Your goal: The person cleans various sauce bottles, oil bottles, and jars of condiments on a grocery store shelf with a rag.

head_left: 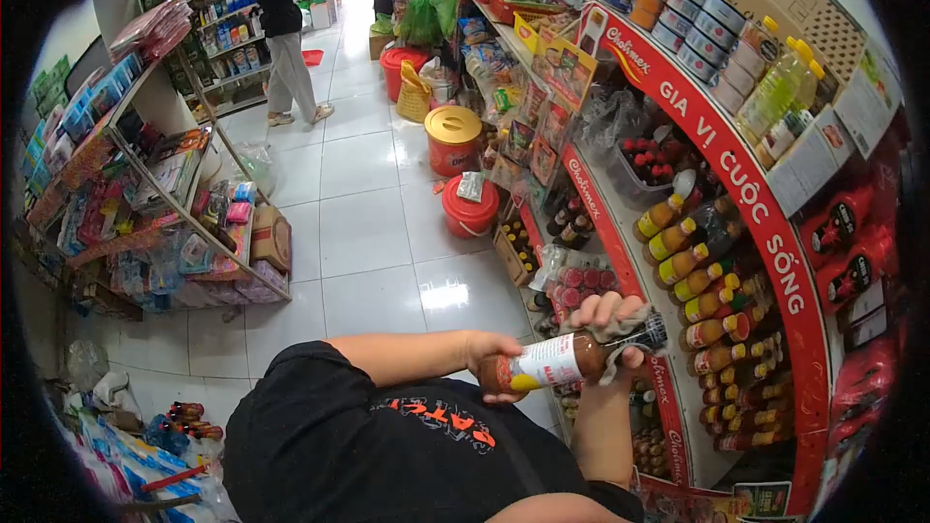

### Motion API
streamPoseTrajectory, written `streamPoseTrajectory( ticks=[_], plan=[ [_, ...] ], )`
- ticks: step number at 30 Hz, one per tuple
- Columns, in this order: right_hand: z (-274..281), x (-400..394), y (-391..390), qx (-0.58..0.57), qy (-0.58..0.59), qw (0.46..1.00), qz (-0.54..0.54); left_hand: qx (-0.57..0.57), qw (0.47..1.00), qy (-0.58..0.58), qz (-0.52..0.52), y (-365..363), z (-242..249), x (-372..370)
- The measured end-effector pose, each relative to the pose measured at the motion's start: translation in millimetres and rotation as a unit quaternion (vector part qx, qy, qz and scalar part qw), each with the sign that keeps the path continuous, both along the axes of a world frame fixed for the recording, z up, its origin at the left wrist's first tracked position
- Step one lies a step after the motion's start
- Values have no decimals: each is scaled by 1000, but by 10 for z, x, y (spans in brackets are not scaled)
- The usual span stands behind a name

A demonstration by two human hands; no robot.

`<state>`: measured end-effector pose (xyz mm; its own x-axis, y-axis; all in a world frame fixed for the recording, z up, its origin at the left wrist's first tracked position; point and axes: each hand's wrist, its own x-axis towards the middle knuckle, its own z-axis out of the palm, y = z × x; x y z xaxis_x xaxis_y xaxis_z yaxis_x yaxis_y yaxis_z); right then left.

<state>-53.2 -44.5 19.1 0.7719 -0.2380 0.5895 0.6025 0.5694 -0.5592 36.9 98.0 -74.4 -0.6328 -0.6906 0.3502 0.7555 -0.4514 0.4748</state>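
Note:
In front of my chest a glass sauce bottle (550,365) with brown contents, a white label and a black cap lies tilted, its neck toward the shelf on the right. My left hand (492,360) is wrapped round its base end. A grey cloth (620,325) is bunched around the neck, and my right hand (605,315) grips it there against the bottle. Beside my right hand, a shelf carries several rows of sauce bottles with yellow caps (712,305). Red-lidded jars (584,283) stand just behind my hands.
A red curved shelf edge (717,140) runs along the right, with cans (712,29) and oil bottles (775,82) above. Red buckets (472,208) stand on the tiled floor (363,232). On the left is a loaded rack (160,194). Another person (283,34) stands farther back.

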Motion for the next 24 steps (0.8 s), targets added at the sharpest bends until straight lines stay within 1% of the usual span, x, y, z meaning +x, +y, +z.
streamPoseTrajectory(
  ticks=[1, 2, 4, 5, 6, 7, 8, 10, 12, 14, 15, 17, 18, 21, 24],
  plan=[
    [110, -53, 15, -35, 22, 999, -8, -13, 1000, -14, 21, -39, 85, -91],
    [175, -97, -3, -68, 43, 997, -17, -9, 992, -61, 112, -81, 160, -223],
    [148, -178, -332, -143, 113, 983, 9, 0, 945, -152, 289, -167, 246, -511],
    [190, -236, -427, -133, 166, 977, 8, 39, 939, -155, 304, -206, 264, -578],
    [274, -288, -481, -124, 219, 968, 9, 39, 917, -195, 346, -250, 315, -623],
    [404, -352, -501, -156, 248, 956, -24, 38, 891, -234, 387, -298, 397, -646],
    [424, -408, -519, -154, 243, 957, -27, 37, 862, -273, 426, -349, 484, -669],
    [443, -494, -567, -151, 232, 960, -32, 8, 824, -293, 485, -371, 700, -717],
    [320, -520, -707, -162, 229, 959, 42, -32, 787, -335, 518, -379, 669, -751],
    [231, -492, -776, -164, 223, 953, 125, -78, 748, -397, 526, -403, 425, -735],
    [179, -461, -798, -133, 320, 923, 168, -71, 760, -387, 517, -401, 450, -761],
    [78, -454, -744, -128, 338, 918, 161, -27, 785, -381, 488, -392, 453, -781],
    [60, -460, -735, -128, 335, 921, 153, -6, 797, -377, 472, -388, 469, -783],
    [33, -485, -766, -131, 300, 937, 119, 5, 844, -321, 429, -359, 578, -792],
    [45, -508, -824, -135, 251, 956, 75, 11, 839, -322, 439, -327, 615, -764]
  ],
)
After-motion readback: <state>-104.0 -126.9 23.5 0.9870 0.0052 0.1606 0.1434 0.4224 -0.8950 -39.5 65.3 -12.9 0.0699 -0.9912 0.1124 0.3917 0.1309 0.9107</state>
